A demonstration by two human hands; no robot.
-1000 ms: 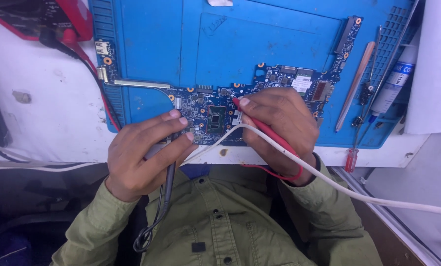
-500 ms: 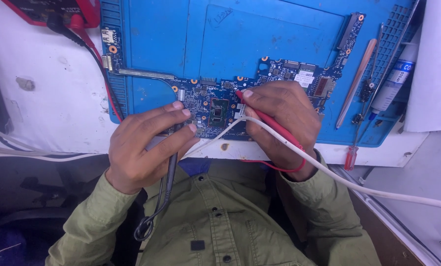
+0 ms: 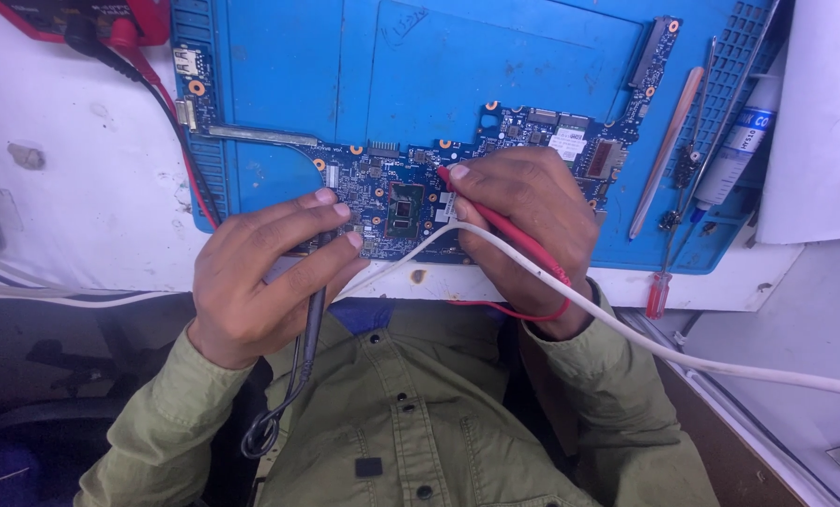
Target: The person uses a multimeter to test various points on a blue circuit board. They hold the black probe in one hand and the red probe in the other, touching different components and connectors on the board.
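Head view: the left hand [image 3: 260, 272] is closed around a black probe [image 3: 313, 310], its tip hidden at the blue circuit board [image 3: 392, 192] lying on the blue work mat [image 3: 439, 75]. The right hand [image 3: 523, 225] pinches a red probe [image 3: 495, 221], tip touching the board beside the black chip [image 3: 404, 208].

Blue mat [image 3: 279, 84], tweezers [image 3: 665, 150], tube [image 3: 739, 141]

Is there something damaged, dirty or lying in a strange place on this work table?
Small things only. The white table has a brown stain left of the blue mat, and a dark burn-like spot on its front edge below the circuit board. A white cable lies across the right hand.
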